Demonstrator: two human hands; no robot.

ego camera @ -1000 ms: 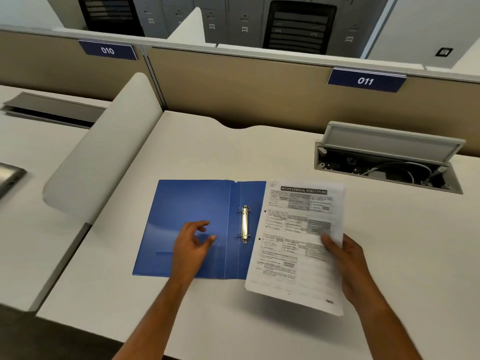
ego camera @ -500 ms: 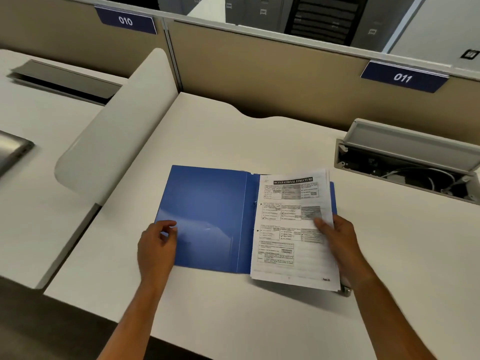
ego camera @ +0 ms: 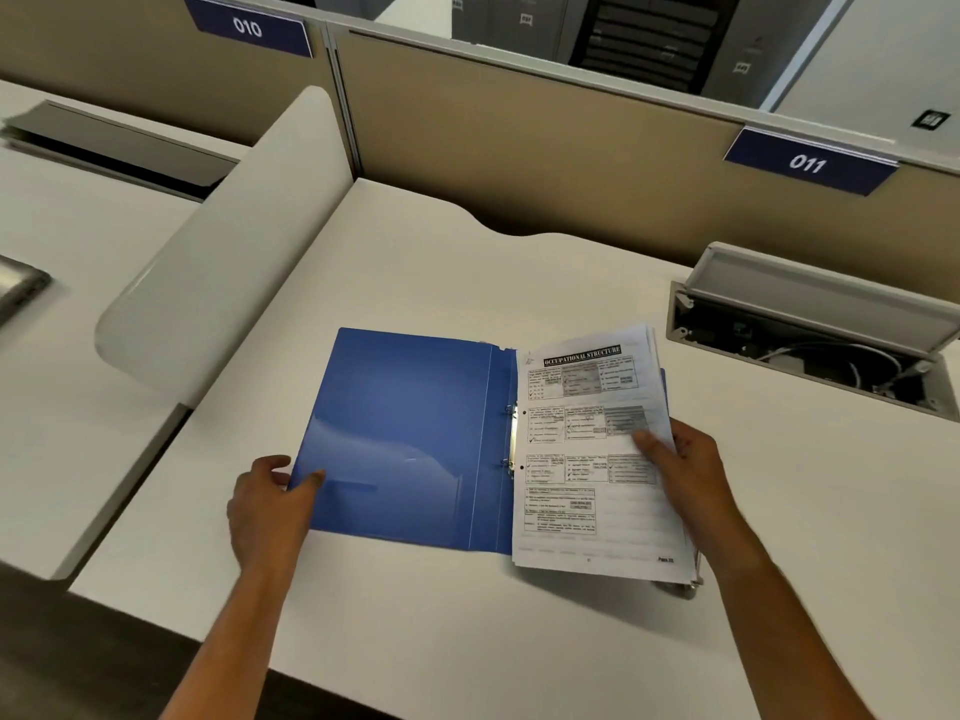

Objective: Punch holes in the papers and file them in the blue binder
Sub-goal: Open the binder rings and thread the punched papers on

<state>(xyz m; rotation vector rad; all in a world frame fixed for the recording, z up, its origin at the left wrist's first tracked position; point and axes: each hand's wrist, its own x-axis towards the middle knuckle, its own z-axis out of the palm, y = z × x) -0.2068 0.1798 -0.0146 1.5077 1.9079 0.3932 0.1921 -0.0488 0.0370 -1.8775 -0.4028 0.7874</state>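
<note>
The blue binder [ego camera: 405, 439] lies open on the white desk [ego camera: 467, 262], its metal ring mechanism [ego camera: 511, 444] showing at the spine. A stack of printed papers [ego camera: 582, 491] headed "OCCUPATIONAL STRUCTURE" rests over the binder's right half, with two punched holes along its left edge next to the rings. My right hand [ego camera: 680, 470] grips the stack's right edge, thumb on top. My left hand [ego camera: 272, 504] pinches the outer edge of the binder's left cover. A metal object [ego camera: 685, 589] peeks out from under the papers' lower right corner.
An open cable box [ego camera: 810, 335] with wires is sunk into the desk at the right. A curved white divider [ego camera: 218, 262] separates this desk from the one on the left. Beige partitions [ego camera: 519, 148] labelled 010 and 011 close off the back.
My right hand slid the papers left over the binder's right half, up against the rings. My left hand left the inside of the left cover and took hold of its outer edge.
</note>
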